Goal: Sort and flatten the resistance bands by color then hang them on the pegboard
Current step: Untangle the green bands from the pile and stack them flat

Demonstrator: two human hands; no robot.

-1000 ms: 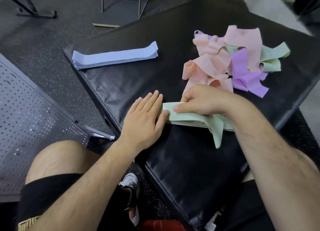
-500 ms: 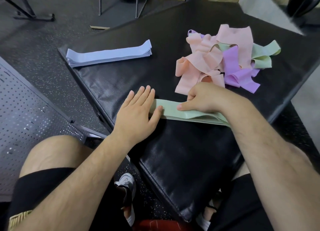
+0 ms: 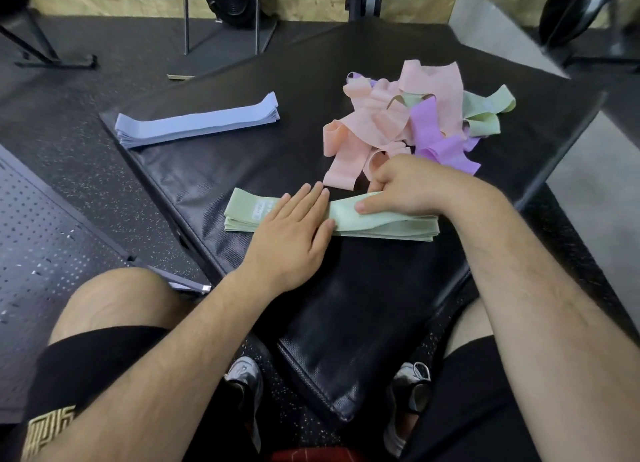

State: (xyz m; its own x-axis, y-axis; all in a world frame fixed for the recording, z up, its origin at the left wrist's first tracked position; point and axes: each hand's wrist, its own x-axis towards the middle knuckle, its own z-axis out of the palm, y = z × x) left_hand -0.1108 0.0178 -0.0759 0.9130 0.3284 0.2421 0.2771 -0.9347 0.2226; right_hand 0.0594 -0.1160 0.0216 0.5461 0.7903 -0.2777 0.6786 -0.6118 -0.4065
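- Bench [image 3: 346,305]: black padded top, carrying three separate groups of resistance bands.
- Blue stack [image 3: 197,124]: flattened and squared up, at the far left of the bench, well apart from the other groups.
- Mixed pile [image 3: 408,122]: loose tangle of pink, purple and green bands at the far right, unsorted.
- Green stack [image 3: 242,215]: flattened bands laid lengthwise towards the near side of the bench, just in front of the mixed pile.
- Top green band [image 3: 381,215]: paler, laid along the green stack, with its right part slightly raised in a fold.
- Left hand [image 3: 294,233]: flat, fingers straight and together, pressing down on the middle of the green stack.
- Right hand [image 3: 408,188]: fingers curled, thumb on top, pinching the top green band just beside the left fingertips.
- Pegboard [image 3: 45,240]: perforated grey panel, low at the left of the bench, beside the person's left knee.
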